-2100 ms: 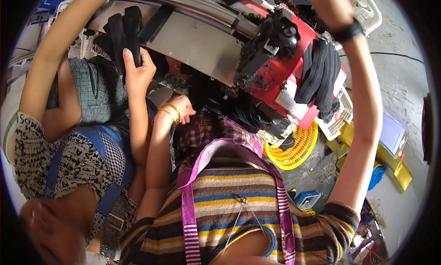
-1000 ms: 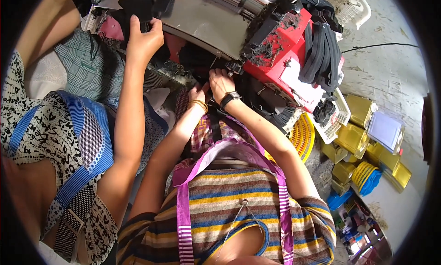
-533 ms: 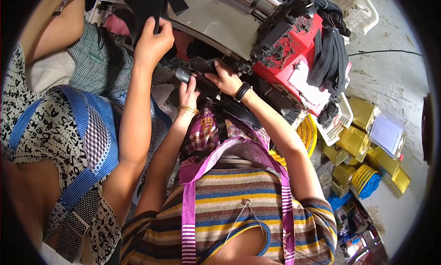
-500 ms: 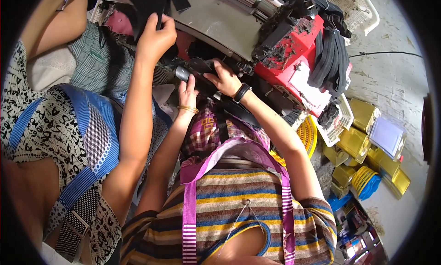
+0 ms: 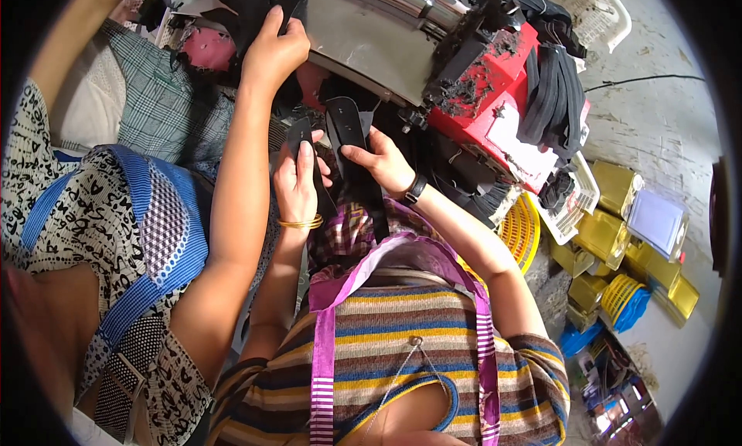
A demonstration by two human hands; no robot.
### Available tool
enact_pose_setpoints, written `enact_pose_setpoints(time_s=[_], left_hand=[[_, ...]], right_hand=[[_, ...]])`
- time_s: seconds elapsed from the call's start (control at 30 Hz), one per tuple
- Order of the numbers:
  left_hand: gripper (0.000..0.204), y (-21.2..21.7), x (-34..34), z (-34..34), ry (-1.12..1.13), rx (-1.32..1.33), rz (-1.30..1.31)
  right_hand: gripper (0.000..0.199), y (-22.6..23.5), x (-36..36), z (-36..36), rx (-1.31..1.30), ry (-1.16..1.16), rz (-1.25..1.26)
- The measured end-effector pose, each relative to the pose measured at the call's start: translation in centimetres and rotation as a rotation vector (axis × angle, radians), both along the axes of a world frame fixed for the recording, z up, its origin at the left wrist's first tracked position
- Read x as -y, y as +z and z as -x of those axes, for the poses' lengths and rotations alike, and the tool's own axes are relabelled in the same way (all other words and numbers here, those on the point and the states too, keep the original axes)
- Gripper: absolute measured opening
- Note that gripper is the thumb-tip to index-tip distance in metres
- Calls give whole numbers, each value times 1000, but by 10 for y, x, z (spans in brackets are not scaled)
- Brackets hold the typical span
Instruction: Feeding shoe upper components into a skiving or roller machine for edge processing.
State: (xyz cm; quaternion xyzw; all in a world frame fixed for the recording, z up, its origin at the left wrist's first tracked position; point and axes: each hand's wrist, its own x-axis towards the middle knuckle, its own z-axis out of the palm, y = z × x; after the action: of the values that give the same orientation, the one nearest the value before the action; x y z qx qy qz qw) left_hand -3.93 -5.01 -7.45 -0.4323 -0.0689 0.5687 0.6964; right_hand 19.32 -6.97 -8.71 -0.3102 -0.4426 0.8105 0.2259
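My left hand [image 5: 295, 185], with gold bangles at the wrist, grips a flat black strip [image 5: 300, 135] between thumb and fingers. Its rounded end points up and a few small light marks show on it. To the right, my right hand [image 5: 386, 166] pinches a second flat black piece [image 5: 342, 115], also round-ended, with a greyish layer beside it. The two pieces stand side by side above my lap, a small gap between their upper ends. Whether they are leather or another sheet material I cannot tell. Their lower ends are dark and hard to make out.
A co-worker's hand [image 5: 275, 50] holds black pieces over a machine's metal plate [image 5: 371, 48]. The machine's red housing [image 5: 495, 86] is covered in black scraps. Black straps [image 5: 555, 102] hang beside it. Yellow baskets [image 5: 519, 229] and gold tins [image 5: 601, 236] stand at the right.
Both hands have turned the black pieces more upright and spread them apart. My left hand has shifted a little left and down. The co-worker's hand has moved slightly right.
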Motion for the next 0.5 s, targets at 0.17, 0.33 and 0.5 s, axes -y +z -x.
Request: enact_pose_setpoints(time_s=[0.17,0.33,0.5], left_hand=[[25,-2,-4,-1,49,-85,-182],[15,46,-16,-10,181,287,-3],[10,54,-7,-5,132,194,-15]], right_hand=[[36,3,0,-15,-115,15,401],[40,7,11,-17,-111,-124,249],[32,-18,28,-8,-81,-285,184]])
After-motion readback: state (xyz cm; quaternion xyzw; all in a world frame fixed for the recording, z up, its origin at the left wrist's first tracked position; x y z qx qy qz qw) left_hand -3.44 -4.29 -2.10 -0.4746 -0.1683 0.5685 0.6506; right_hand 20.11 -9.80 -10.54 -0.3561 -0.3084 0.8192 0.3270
